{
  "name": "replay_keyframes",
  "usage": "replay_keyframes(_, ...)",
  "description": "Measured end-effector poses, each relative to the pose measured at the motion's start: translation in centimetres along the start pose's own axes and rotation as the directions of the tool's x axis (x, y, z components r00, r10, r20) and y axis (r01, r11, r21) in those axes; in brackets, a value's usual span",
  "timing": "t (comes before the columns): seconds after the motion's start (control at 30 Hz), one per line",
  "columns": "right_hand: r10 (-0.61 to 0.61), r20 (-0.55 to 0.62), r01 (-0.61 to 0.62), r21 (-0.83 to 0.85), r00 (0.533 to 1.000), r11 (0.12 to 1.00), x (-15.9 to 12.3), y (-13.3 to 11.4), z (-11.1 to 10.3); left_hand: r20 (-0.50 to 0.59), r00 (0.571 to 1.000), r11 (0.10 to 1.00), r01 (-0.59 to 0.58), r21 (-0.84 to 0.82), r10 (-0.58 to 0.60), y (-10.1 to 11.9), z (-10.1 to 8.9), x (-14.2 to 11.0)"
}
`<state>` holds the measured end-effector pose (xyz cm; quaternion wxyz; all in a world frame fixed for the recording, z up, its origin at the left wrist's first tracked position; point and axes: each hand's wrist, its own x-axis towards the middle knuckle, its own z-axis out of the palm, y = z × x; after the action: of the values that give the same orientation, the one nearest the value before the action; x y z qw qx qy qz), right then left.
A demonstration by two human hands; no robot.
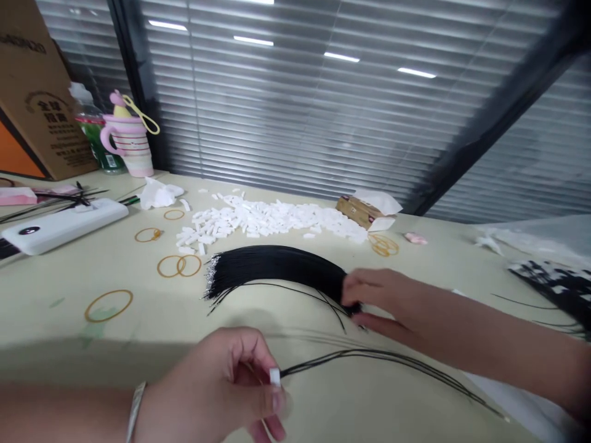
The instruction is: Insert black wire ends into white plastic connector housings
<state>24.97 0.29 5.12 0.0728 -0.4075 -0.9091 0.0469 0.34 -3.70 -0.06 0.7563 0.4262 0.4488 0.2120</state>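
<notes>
My left fingers (273, 384) pinch a white connector (275, 376); my right fingers (353, 301) touch the black wire bundle's (281, 264) right end.

Right hand (385, 301) covers part of the right end of the black wire bundle (277, 264); grip unclear. Left hand (217, 381) partly hides the white connector (275, 376), thumb blurred. Connector slots too small to read. Cardboard box (50, 117) cut off at left, upper print blurred. Black-and-white bundle (549, 283) cut off at right.

Glossy white plastic power bank (69, 226); brown cardboard box (50, 117).
</notes>
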Motion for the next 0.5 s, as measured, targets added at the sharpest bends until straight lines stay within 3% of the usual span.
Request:
replay_keyframes(0.03,-0.026,0.049,0.024,0.034,0.998,0.999,1.6,-0.5,0.1,0.004,1.0,1.0,0.01,0.007,-0.01,0.0,0.0,0.0)
replay_keyframes(0.23,-0.244,0.068,0.232,0.145,0.968,0.962,9.5,-4.8,3.2,0.033,0.999,0.995,0.02,0.097,-0.023,0.0,0.1,-0.7)
replay_keyframes(0.33,-0.288,0.087,0.271,0.165,0.954,0.948,11.7,-5.6,4.8,0.038,0.999,0.992,0.013,0.122,-0.018,0.0,-0.3,-0.7)
replay_keyframes(0.5,-0.256,0.111,0.241,0.135,0.96,0.961,13.0,-5.6,5.8,0.071,0.997,0.999,-0.011,0.052,0.007,-0.6,-1.0,-0.1)
